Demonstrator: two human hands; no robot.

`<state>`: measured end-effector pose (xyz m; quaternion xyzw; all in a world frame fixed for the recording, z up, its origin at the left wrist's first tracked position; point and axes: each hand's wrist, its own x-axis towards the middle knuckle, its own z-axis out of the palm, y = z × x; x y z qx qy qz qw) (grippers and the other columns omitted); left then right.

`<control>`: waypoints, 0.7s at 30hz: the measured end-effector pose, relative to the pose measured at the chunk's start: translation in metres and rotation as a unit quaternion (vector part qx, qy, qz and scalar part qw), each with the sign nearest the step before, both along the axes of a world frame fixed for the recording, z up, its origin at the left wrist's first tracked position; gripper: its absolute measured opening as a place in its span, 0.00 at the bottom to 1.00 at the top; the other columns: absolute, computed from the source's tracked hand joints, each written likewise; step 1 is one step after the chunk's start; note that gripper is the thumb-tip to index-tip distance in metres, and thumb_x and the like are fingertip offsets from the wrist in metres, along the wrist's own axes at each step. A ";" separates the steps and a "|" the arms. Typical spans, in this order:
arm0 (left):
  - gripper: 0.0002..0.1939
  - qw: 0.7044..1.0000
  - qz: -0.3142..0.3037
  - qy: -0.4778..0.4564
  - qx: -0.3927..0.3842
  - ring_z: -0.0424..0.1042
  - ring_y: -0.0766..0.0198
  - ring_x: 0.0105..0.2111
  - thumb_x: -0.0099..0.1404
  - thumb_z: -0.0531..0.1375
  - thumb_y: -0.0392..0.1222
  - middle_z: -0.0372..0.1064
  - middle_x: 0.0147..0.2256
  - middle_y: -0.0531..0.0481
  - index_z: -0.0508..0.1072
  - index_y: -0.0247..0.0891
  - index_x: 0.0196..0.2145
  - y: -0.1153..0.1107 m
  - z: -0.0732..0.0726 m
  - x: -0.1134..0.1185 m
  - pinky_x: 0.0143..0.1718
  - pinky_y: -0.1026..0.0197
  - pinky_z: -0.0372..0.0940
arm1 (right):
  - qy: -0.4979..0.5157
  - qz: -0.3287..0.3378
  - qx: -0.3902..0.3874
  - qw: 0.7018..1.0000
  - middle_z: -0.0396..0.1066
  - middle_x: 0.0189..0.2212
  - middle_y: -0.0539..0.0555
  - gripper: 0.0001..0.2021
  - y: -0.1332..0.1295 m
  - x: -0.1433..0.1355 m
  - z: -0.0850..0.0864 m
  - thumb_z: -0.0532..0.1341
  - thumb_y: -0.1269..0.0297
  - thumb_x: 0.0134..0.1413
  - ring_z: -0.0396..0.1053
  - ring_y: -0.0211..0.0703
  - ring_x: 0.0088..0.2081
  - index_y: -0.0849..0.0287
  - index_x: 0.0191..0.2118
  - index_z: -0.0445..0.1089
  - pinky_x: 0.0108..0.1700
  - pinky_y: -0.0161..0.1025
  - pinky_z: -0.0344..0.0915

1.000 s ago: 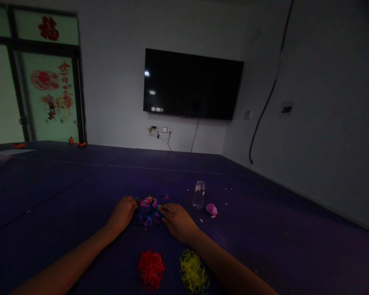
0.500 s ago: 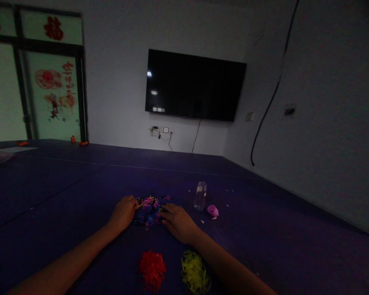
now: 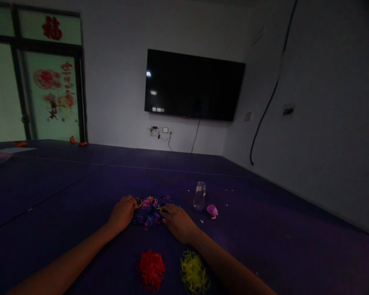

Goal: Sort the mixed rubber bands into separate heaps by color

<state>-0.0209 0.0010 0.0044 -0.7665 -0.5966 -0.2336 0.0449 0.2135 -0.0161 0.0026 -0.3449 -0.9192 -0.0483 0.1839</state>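
A loose heap of mixed small rubber bands (image 3: 150,217), mostly blue, pink and black, lies on the purple surface between my hands. My left hand (image 3: 123,212) is at the heap's left edge, its fingers closed at the tips, where a yellow rubber band (image 3: 138,203) shows. At the right edge, my right hand (image 3: 177,221) reaches over the heap with fingers stretched and thumb apart. A bit of yellow shows by its fingertips. Nearer to me are a red pile of rubber bands (image 3: 151,269) and a yellow pile of rubber bands (image 3: 194,272), the latter beside my right forearm.
A clear bottle (image 3: 199,196) and a pink cup-like piece (image 3: 212,211) are right of my right hand. White scraps lie around them. Small orange objects (image 3: 83,144) sit at the far left edge. Beyond, a television (image 3: 193,86) hangs on the wall.
The yellow band at my left fingertips sits slightly lower and closer to the fingers. My right fingers have drawn a little closer together. The piles and bottle have stayed put.
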 end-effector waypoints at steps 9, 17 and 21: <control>0.09 0.998 -0.019 -0.037 0.042 0.65 0.60 0.33 0.60 0.49 0.30 0.66 0.30 0.47 0.65 0.37 0.25 0.000 0.001 0.002 0.34 0.61 0.58 | 0.013 -0.003 0.012 1.000 0.64 0.49 0.56 0.15 0.000 0.000 -0.001 0.50 0.67 0.58 0.59 0.44 0.52 0.58 0.49 0.64 0.51 0.42 0.57; 0.10 0.985 -0.053 -0.158 0.049 0.67 0.62 0.29 0.60 0.47 0.33 0.64 0.24 0.51 0.64 0.39 0.25 0.000 -0.002 0.001 0.29 0.63 0.59 | 0.025 0.002 0.018 1.000 0.65 0.47 0.56 0.14 -0.001 -0.001 0.001 0.50 0.68 0.57 0.61 0.43 0.49 0.58 0.47 0.65 0.49 0.40 0.58; 0.09 0.980 -0.059 -0.181 0.064 0.67 0.63 0.27 0.60 0.48 0.36 0.64 0.22 0.53 0.64 0.39 0.25 0.000 -0.002 -0.002 0.28 0.64 0.60 | 0.019 0.003 0.018 1.000 0.66 0.46 0.56 0.13 -0.001 -0.001 0.002 0.50 0.69 0.57 0.62 0.43 0.48 0.58 0.47 0.65 0.49 0.40 0.58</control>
